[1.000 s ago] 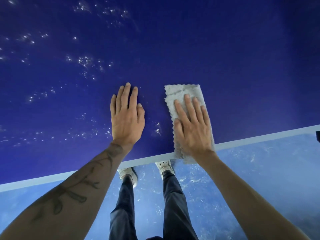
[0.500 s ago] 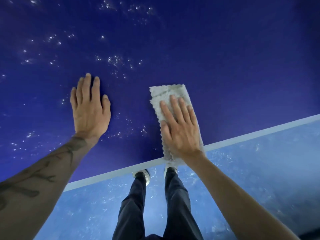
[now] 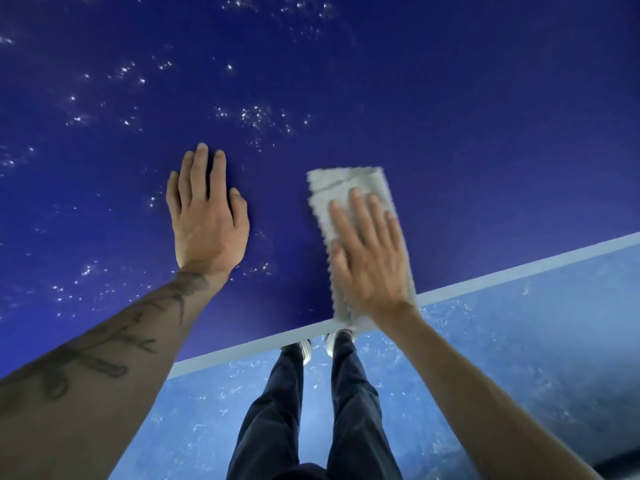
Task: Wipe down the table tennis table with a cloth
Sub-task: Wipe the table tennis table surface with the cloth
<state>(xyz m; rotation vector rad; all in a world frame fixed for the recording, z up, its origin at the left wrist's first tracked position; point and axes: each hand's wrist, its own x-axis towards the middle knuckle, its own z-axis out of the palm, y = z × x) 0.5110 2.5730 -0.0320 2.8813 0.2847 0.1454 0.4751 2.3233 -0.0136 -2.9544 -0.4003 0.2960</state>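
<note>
Bracing flat on the table (image 3: 104, 209), my left hand (image 3: 207, 223) holds nothing, fingers straight, beyond the white edge line (image 3: 242, 351). Right of it the folded cloth (image 3: 343, 188) reaches across that line; my right hand (image 3: 372, 261) presses it with straight fingers, no pinch. It looks soft, light and likely to bunch, so I'd keep palm pressure. Further right, beyond the line, lies open top; the line itself marks the drop-off.

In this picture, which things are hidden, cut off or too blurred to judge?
- Head view: the cloth, its near half covered by the right hand, its edges motion-blurred.
- Head view: the table, its far part cut off by the frame edges.
- Head view: whatever lies beneath the left hand, hidden by the palm.
</note>
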